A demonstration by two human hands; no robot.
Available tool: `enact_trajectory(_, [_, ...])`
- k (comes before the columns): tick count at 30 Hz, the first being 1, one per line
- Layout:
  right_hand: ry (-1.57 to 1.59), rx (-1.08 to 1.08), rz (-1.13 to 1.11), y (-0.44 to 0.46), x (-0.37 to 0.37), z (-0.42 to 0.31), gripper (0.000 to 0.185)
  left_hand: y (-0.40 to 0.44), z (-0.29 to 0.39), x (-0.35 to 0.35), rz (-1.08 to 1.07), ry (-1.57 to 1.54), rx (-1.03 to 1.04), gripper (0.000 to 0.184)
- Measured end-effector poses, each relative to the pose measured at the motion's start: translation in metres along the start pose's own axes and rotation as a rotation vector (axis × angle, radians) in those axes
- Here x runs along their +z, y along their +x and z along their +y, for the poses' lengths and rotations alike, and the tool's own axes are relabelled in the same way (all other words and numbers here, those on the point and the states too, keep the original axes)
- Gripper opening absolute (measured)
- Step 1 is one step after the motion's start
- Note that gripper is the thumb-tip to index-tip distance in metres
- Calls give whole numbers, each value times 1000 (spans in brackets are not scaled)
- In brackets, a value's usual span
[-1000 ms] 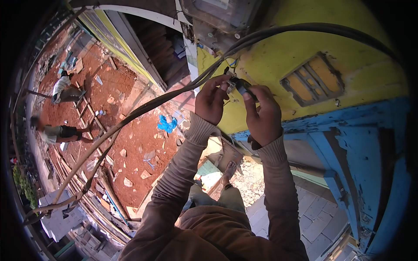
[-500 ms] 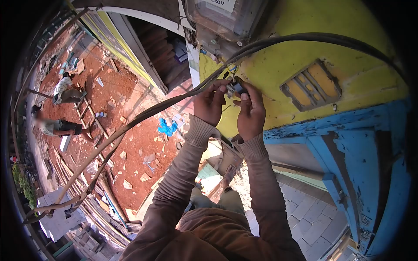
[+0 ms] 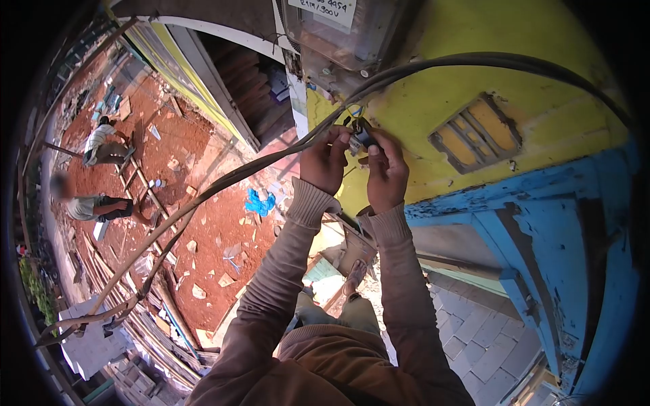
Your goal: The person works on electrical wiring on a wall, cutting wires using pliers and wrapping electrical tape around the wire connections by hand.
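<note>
In front of the yellow wall (image 3: 399, 135), my two hands meet at a small dark electrical fitting (image 3: 363, 137) with a pale, metallic-looking side. My left hand (image 3: 323, 161) pinches its left side between thumb and fingers. On the opposite side, my right hand (image 3: 387, 169) grips the dark body with thumb and forefinger. A thin yellow wire (image 3: 354, 111) loops at the top of the fitting near the wall. Fingers partly cover the fitting, so its exact kind cannot be made out. A thick black cable (image 3: 433, 65) arches just above my hands.
A meter box (image 3: 345, 34) with a clear cover hangs above. An opening with a grey grille (image 3: 477, 133) is at the right, over blue timber (image 3: 521, 189). Two people (image 3: 105, 142) work on the red soil at left, near bamboo poles (image 3: 145, 189) and a blue plastic bag (image 3: 259, 201).
My view has shifted slightly, showing more of the meter label. Both hands keep hold of the fitting, which looks turned a little. One person at left has shifted posture slightly.
</note>
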State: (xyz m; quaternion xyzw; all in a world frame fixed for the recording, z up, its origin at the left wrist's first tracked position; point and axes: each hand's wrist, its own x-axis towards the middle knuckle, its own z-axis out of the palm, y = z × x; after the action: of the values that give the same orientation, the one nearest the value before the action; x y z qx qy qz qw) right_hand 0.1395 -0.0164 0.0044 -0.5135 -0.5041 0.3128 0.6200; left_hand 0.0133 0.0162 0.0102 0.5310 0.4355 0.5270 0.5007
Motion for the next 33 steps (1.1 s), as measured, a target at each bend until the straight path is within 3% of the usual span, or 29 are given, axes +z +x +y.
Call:
enact_trajectory(1, [0, -2, 1, 2, 0, 2, 29, -1, 2, 1, 13, -24, -11, 18])
enact_trajectory(3, [405, 57, -91, 8, -1, 9, 30, -4, 2, 5, 37, -73, -4, 18])
enact_trajectory(8, [640, 48, -106, 12, -1, 23, 31, -6, 5, 3, 70, -74, -21, 24])
enact_trajectory(10, [737, 55, -108, 11, -2, 25, 31, -6, 10, 1, 104, -160, -164, 30])
enact_trajectory(12, [807, 71, -128, 11, -3, 27, 33, -2, 11, -1, 93, -223, -173, 32])
enact_trajectory(14, [817, 47, -155, 13, -2, 33, 33, 10, 11, -7, 82, -284, -182, 34])
enact_trajectory(16, [825, 25, -178, 14, -2, 36, 33, 32, 14, -13, -39, -145, -232, 26])
enact_trajectory(18, [762, 5, -158, 13, 0, 36, 32, 51, 14, -17, -15, -281, -321, 26])
enact_trajectory(20, [769, -12, -164, 14, 0, 37, 31, 69, 3, -21, -202, -361, -440, 25])
enact_trajectory(23, [751, -27, -154, 14, 0, 38, 29, 80, -16, -20, -252, -346, -417, 32])
enact_trajectory(33, [341, -107, -150, 19, -12, 35, 25, 81, -14, -21, -398, -376, -393, 25])
